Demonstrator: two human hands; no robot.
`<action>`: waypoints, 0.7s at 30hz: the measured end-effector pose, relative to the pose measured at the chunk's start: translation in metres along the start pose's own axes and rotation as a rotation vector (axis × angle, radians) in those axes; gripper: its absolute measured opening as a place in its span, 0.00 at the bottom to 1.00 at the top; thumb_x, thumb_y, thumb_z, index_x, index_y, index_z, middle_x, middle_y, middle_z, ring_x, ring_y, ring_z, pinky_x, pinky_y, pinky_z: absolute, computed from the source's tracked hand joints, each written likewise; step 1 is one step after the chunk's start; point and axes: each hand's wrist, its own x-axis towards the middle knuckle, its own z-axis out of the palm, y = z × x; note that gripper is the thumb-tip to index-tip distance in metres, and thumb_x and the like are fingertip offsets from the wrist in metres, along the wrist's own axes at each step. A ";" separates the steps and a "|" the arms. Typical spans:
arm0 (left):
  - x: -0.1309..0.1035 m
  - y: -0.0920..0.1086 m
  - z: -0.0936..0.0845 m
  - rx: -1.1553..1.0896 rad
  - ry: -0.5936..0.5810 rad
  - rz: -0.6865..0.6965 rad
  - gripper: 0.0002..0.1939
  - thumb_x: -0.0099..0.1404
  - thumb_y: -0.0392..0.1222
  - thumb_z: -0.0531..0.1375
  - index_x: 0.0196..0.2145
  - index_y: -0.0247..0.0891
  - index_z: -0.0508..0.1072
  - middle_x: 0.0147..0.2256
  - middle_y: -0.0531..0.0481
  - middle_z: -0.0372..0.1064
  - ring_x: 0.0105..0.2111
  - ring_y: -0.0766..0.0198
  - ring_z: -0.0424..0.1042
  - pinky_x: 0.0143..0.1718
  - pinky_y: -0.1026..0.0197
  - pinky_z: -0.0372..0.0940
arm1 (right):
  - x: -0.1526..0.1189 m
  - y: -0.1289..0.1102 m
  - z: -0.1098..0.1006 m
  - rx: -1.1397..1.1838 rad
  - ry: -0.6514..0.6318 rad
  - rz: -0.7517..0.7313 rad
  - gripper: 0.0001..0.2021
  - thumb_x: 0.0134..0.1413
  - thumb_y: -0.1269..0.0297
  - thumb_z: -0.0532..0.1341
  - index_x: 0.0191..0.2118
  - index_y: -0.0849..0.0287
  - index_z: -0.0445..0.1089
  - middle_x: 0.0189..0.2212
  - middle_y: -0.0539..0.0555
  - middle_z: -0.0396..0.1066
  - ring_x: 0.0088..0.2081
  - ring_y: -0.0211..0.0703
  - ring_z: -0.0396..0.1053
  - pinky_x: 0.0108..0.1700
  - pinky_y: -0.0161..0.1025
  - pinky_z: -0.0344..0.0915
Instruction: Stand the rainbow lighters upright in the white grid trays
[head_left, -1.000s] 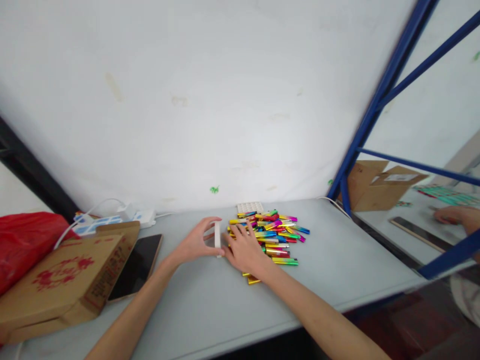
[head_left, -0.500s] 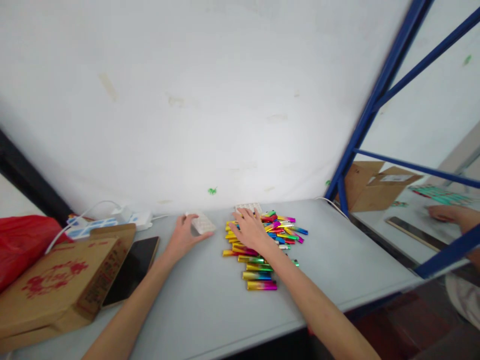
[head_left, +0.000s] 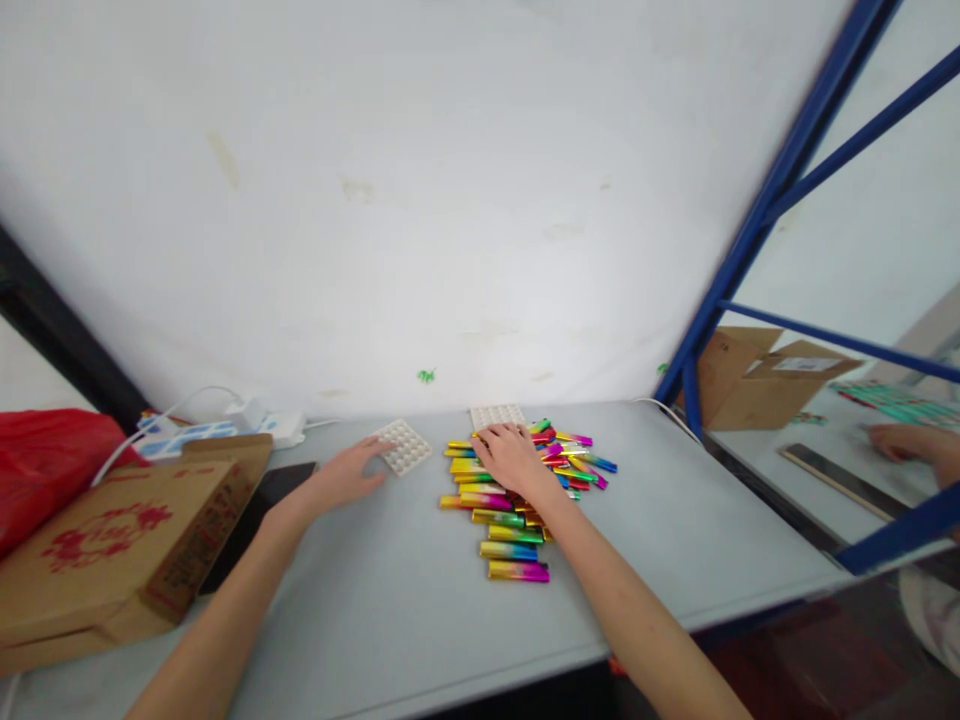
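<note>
Two white trays with a grid of round pockets lie towards the wall. My left hand is beside the nearer tray; its fingers are apart and hold nothing, the tips at the tray's left edge. My right hand rests on a heap of shiny two-tone lighters. Its fingers are bent down and closed at a yellow lighter on the heap's left side; the fingertips are partly hidden. Just behind that hand lies the other tray.
On the left are a cardboard box, a red bag, a dark flat device and a power strip. Blue metal posts stand at right. Beyond them are another carton and a co-worker's hand.
My left hand has let go of the tray, which now lies flat, and has drawn back left. My right hand's spread fingers have bent down onto the lighters.
</note>
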 end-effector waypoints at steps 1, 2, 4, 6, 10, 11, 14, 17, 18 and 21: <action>0.000 0.002 -0.002 0.051 -0.053 0.017 0.28 0.64 0.58 0.61 0.56 0.44 0.81 0.59 0.42 0.78 0.63 0.41 0.72 0.69 0.43 0.63 | -0.001 0.000 -0.001 0.004 -0.002 -0.004 0.21 0.81 0.55 0.49 0.57 0.56 0.78 0.56 0.60 0.80 0.60 0.53 0.73 0.66 0.52 0.61; 0.002 0.005 -0.003 0.113 -0.080 0.015 0.24 0.66 0.54 0.59 0.54 0.44 0.82 0.58 0.41 0.78 0.62 0.40 0.73 0.68 0.42 0.64 | -0.002 0.000 -0.002 0.008 -0.007 -0.007 0.21 0.81 0.55 0.49 0.57 0.56 0.78 0.56 0.60 0.80 0.60 0.53 0.72 0.66 0.52 0.61; 0.010 0.018 -0.001 0.232 -0.047 -0.014 0.19 0.70 0.47 0.56 0.51 0.44 0.83 0.54 0.38 0.78 0.57 0.39 0.75 0.64 0.40 0.67 | -0.003 0.000 -0.002 0.016 -0.016 -0.002 0.21 0.81 0.56 0.49 0.57 0.55 0.78 0.56 0.60 0.80 0.60 0.53 0.72 0.66 0.52 0.61; 0.024 0.033 0.006 0.299 -0.029 -0.028 0.18 0.71 0.44 0.57 0.53 0.45 0.82 0.52 0.38 0.77 0.56 0.41 0.74 0.61 0.42 0.68 | -0.003 0.000 -0.002 0.023 -0.023 0.007 0.21 0.81 0.55 0.49 0.57 0.55 0.78 0.57 0.60 0.79 0.61 0.53 0.71 0.65 0.52 0.61; 0.064 0.055 0.024 0.305 -0.039 0.010 0.18 0.73 0.43 0.59 0.57 0.43 0.78 0.52 0.38 0.75 0.56 0.44 0.73 0.58 0.46 0.69 | -0.003 0.001 0.000 0.030 -0.030 0.006 0.22 0.82 0.55 0.48 0.58 0.56 0.77 0.58 0.60 0.79 0.61 0.55 0.71 0.66 0.53 0.60; 0.073 0.057 0.029 0.295 -0.047 0.026 0.17 0.73 0.43 0.60 0.57 0.43 0.78 0.51 0.39 0.74 0.54 0.46 0.74 0.57 0.49 0.69 | -0.003 0.001 0.001 0.032 -0.028 0.005 0.22 0.82 0.55 0.48 0.58 0.56 0.77 0.58 0.60 0.79 0.61 0.55 0.71 0.66 0.53 0.60; 0.093 0.059 0.038 0.257 -0.070 0.071 0.15 0.73 0.45 0.62 0.56 0.45 0.78 0.48 0.44 0.74 0.49 0.52 0.76 0.54 0.54 0.69 | -0.003 0.002 0.002 0.033 -0.021 0.008 0.21 0.81 0.55 0.49 0.58 0.56 0.77 0.58 0.60 0.78 0.61 0.55 0.70 0.66 0.54 0.59; 0.098 0.055 0.041 0.224 -0.066 0.096 0.15 0.72 0.47 0.63 0.54 0.43 0.78 0.46 0.45 0.73 0.46 0.53 0.77 0.52 0.54 0.70 | -0.004 0.001 0.003 0.023 -0.008 0.010 0.21 0.81 0.54 0.50 0.58 0.55 0.77 0.57 0.60 0.78 0.61 0.56 0.70 0.66 0.54 0.59; 0.098 0.054 0.041 0.214 -0.057 0.102 0.16 0.71 0.47 0.63 0.54 0.43 0.78 0.46 0.45 0.73 0.46 0.52 0.76 0.52 0.53 0.70 | -0.004 0.001 0.004 0.020 -0.002 0.010 0.20 0.81 0.54 0.50 0.58 0.55 0.77 0.57 0.60 0.78 0.61 0.56 0.70 0.66 0.54 0.59; 0.101 0.057 0.041 0.172 -0.016 0.145 0.18 0.70 0.47 0.64 0.55 0.41 0.77 0.47 0.44 0.72 0.49 0.50 0.74 0.56 0.50 0.69 | -0.004 0.000 0.004 0.017 0.016 0.004 0.20 0.81 0.54 0.51 0.57 0.56 0.77 0.56 0.61 0.79 0.60 0.55 0.70 0.65 0.54 0.60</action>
